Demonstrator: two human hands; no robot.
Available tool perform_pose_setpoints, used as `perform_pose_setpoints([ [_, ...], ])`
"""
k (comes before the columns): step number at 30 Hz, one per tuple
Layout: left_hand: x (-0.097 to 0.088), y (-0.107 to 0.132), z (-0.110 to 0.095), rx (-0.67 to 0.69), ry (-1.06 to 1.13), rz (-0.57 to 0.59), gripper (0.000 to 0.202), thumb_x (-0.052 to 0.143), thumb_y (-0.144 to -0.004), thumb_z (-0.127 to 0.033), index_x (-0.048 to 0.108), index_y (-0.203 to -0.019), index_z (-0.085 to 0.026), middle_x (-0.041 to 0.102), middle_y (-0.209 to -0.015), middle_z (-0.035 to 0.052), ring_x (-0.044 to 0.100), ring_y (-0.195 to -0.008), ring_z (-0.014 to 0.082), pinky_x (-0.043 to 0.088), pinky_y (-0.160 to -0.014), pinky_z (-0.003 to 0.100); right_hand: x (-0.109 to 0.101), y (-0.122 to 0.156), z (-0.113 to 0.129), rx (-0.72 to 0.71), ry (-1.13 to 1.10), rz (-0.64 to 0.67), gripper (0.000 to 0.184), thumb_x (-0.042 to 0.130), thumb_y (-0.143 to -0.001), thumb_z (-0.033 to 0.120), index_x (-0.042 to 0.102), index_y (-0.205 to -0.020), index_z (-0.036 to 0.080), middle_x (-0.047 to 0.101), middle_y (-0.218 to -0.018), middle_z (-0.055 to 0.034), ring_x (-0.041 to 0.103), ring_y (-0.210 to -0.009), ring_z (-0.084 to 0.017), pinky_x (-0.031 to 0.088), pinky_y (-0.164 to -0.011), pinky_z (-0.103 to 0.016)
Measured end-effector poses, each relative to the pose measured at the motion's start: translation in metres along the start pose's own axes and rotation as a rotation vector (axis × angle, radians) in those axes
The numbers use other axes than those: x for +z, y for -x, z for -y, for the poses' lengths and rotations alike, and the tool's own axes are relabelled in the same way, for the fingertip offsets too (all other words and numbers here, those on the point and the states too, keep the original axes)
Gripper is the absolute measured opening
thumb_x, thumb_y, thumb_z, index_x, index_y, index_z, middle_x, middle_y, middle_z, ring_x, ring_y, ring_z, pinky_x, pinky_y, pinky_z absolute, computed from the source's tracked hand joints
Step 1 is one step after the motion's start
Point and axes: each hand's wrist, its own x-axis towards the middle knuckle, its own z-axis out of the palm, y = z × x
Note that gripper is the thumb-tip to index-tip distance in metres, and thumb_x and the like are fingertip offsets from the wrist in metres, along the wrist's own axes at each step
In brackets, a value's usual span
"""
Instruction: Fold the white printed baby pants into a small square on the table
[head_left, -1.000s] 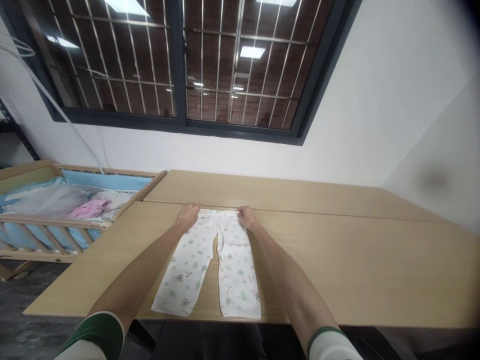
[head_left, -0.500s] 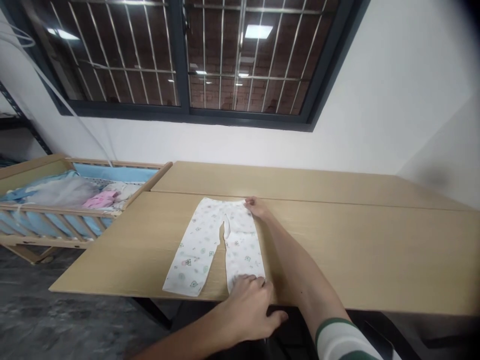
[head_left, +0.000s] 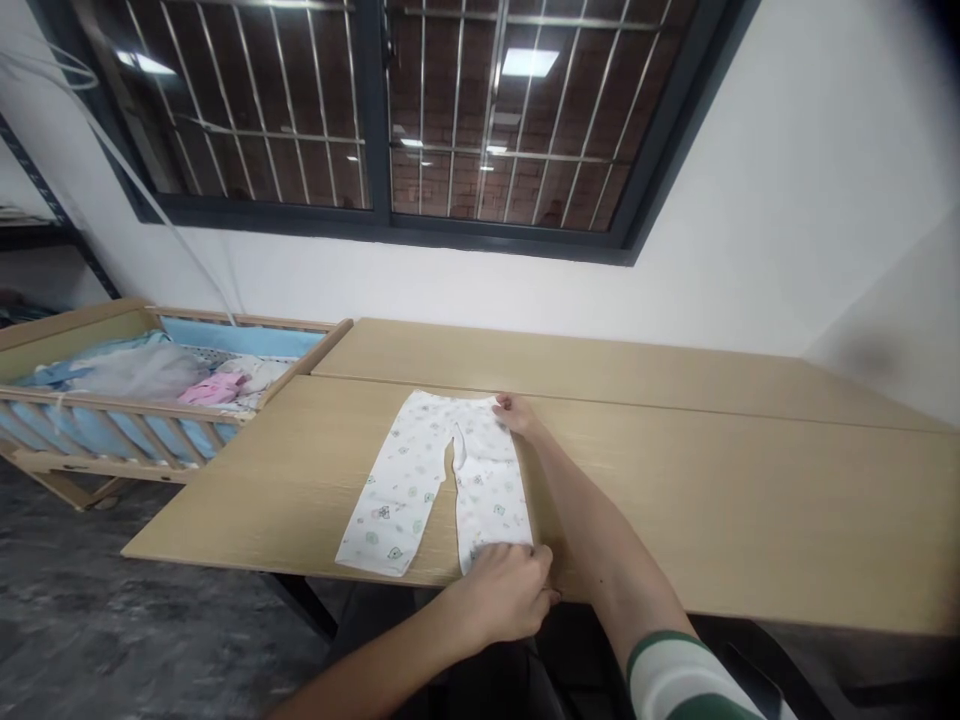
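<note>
Small white baby trousers (head_left: 431, 480) with a faint printed pattern lie flat on the wooden table (head_left: 712, 510), waistband away from me and legs toward the near edge. My right hand (head_left: 514, 412) is closed on the right corner of the waistband. Down at the table's front edge, my left hand (head_left: 504, 592) pinches the hem of the right trouser leg, fingers curled over the cloth.
A wooden crib (head_left: 150, 400) with blue lining and pink and white clothes stands left of the table. A barred window (head_left: 390, 120) sits in the white wall behind. Dark floor lies to the lower left.
My left hand left the waistband's left corner and came down to the right leg's hem, where it now grips. My right hand stayed at the waistband. The view shifted slightly.
</note>
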Motion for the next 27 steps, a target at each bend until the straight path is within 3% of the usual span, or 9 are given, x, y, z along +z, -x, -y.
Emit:
perform_pose_setpoints([
  [5,-0.001,0.003,0.002,0.02,0.001,0.022,0.025,0.044,-0.098,-0.036,0.058,-0.11,-0.018,0.071,-0.107,0.0139,0.07,-0.097,0.0308,0.054,-0.082,0.042,0.002,0.0,0.001,-0.006,0.037,-0.018,0.017,0.069,-0.076,0.013,0.063,-0.092,0.016,0.061,-0.074,0.0009,0.062,-0.072,-0.014,0.05,-0.071,-0.023],
  [10,-0.004,0.013,0.005,0.047,0.019,0.002,0.022,0.041,-0.093,-0.021,0.056,-0.11,-0.019,0.069,-0.107,0.0134,0.069,-0.096,0.0279,0.054,-0.081,0.038,0.002,0.003,0.006,-0.001,0.056,-0.031,0.018,0.068,-0.077,0.014,0.064,-0.094,0.017,0.062,-0.073,0.0004,0.063,-0.075,-0.016,0.051,-0.075,-0.025],
  [16,-0.003,0.016,0.008,0.047,0.115,-0.06,0.03,0.045,-0.087,-0.021,0.054,-0.115,-0.022,0.07,-0.103,0.0095,0.068,-0.091,0.0278,0.053,-0.08,0.039,0.0,0.013,0.016,0.045,0.022,-0.045,0.019,0.069,-0.078,0.012,0.062,-0.095,0.017,0.065,-0.074,-0.0007,0.064,-0.069,-0.015,0.051,-0.068,-0.024],
  [21,-0.004,0.027,0.011,0.009,0.348,-0.279,0.028,0.045,-0.09,-0.022,0.056,-0.115,-0.029,0.07,-0.099,0.0028,0.066,-0.092,0.0225,0.049,-0.08,0.033,-0.007,0.016,0.037,0.076,-0.044,-0.061,0.021,0.068,-0.081,0.017,0.058,-0.1,0.016,0.065,-0.075,-0.0022,0.064,-0.063,-0.016,0.053,-0.059,-0.026],
  [24,-0.012,0.046,0.016,-0.029,0.574,-0.464,0.018,0.042,-0.096,-0.025,0.058,-0.103,-0.028,0.066,-0.083,-0.0011,0.06,-0.074,0.0161,0.045,-0.069,0.027,-0.005,0.008,0.061,0.076,-0.081,-0.062,0.028,0.069,-0.082,0.021,0.057,-0.107,0.016,0.067,-0.08,-0.0042,0.065,-0.064,-0.016,0.053,-0.058,-0.026],
  [27,-0.021,0.072,0.024,-0.093,0.758,-0.586,0.017,0.043,-0.098,-0.029,0.059,-0.097,-0.025,0.061,-0.072,-0.0025,0.054,-0.063,0.0139,0.041,-0.06,0.025,0.012,-0.004,0.088,0.077,-0.095,-0.053,0.032,0.066,-0.082,0.02,0.056,-0.111,0.014,0.067,-0.081,-0.0051,0.064,-0.064,-0.016,0.052,-0.057,-0.025],
])
